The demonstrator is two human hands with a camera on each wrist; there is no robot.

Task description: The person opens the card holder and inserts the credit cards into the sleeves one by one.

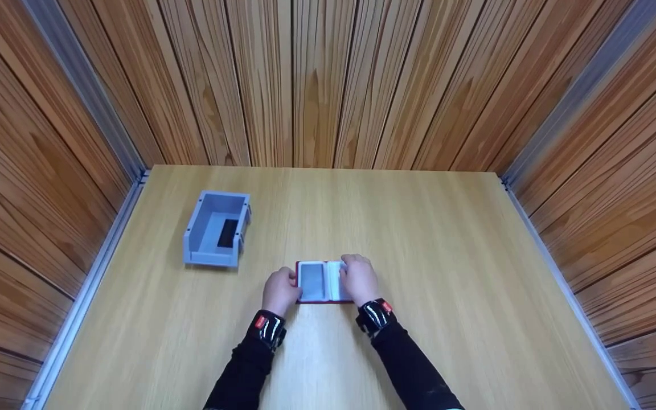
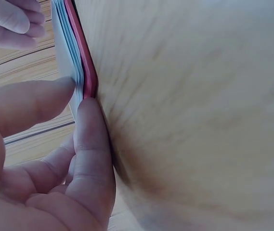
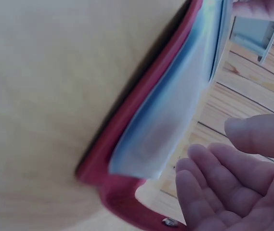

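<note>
Left grip (image 1: 280, 291) pinches the book (image 1: 318, 282) by its left edge, right grip (image 1: 360, 280) at its right end, thumb and fingers apart beside the strap (image 3: 120, 201), book lying open on the desk (image 1: 453, 256) between them, long axis left to right.
</note>
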